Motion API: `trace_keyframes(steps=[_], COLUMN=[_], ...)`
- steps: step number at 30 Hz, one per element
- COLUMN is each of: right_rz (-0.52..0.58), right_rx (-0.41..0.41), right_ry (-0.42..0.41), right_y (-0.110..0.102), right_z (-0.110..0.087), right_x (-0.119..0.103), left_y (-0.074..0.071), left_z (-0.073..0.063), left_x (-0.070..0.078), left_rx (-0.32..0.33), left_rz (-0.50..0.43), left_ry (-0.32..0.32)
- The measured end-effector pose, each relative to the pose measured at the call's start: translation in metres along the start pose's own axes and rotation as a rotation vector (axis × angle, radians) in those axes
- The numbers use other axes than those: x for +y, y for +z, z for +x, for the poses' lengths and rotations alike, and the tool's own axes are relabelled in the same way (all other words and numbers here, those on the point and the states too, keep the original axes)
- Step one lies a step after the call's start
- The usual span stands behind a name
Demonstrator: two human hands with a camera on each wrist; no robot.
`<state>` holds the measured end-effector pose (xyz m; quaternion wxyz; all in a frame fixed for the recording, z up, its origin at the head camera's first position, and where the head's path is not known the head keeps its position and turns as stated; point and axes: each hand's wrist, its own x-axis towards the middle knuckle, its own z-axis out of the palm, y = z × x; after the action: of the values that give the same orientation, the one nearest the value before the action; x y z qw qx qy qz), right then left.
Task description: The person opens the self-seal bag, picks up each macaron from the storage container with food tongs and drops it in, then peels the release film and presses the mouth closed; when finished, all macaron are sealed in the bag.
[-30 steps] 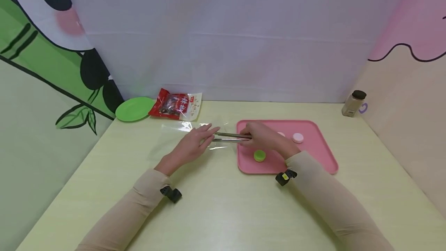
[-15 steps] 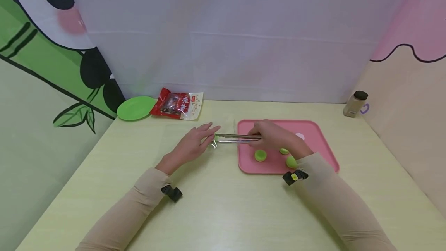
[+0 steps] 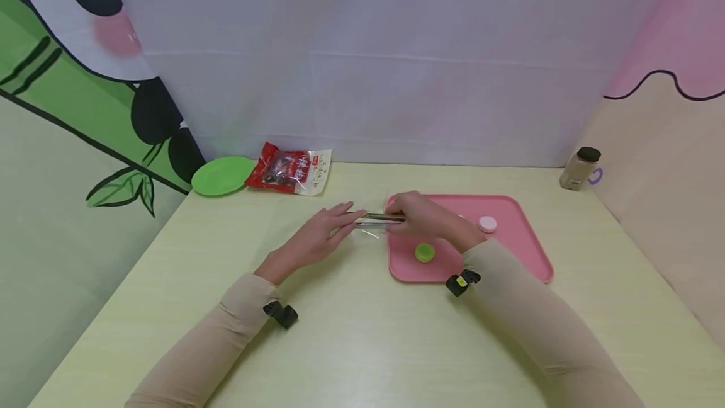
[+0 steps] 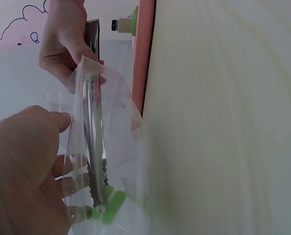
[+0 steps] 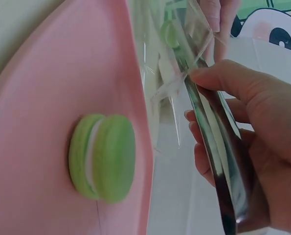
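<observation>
My left hand [image 3: 314,238] holds a clear plastic bag [image 4: 121,107], the thumb at its edge and the fingers behind the film. Metal tongs [image 3: 384,216] are gripped in my right hand [image 3: 425,219], and their toothed ends reach down inside the bag. At the tong tips, in the left wrist view, is a green macaron [image 4: 114,208]; whether the tips still pinch it I cannot tell. Another green macaron [image 5: 113,156] with a pale filling lies on the pink tray [image 3: 510,257] below my right hand. A pale pink macaron [image 3: 487,224] is farther right on it.
A green plate [image 3: 222,176] and a red-and-white food packet [image 3: 291,170] lie at the back left of the table. Toward the back right stands a jar [image 3: 579,169] with a black lid, a purple ring-shaped thing [image 3: 595,175] beside it. A cloth backdrop closes off the rear.
My right hand with the tongs moved right over the tray, then back left, and the tongs now reach farther into the bag. The left hand stays nearly in place.
</observation>
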<state>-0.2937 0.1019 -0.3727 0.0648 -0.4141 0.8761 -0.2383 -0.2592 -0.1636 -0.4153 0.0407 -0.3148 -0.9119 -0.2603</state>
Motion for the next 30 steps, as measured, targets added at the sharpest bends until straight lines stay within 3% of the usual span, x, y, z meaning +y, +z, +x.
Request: trace_keyframes(steps=[16, 22, 30], right_rz=[0.06, 0.071, 0.041], right_rx=[0.078, 0.115, 0.142], right_ry=[0.15, 0.199, 0.203], right_y=[0.022, 0.03, 0.037], right_z=[0.024, 0.032, 0.04], right_x=[-0.002, -0.006, -0.012], left_y=[0.001, 0.002, 0.003], left_z=[0.001, 0.001, 0.001], left_x=[0.005, 0.005, 0.004], left_rx=[-0.018, -0.028, -0.029], left_rz=[-0.034, -0.09, -0.092], left_ry=[0.013, 0.003, 0.001])
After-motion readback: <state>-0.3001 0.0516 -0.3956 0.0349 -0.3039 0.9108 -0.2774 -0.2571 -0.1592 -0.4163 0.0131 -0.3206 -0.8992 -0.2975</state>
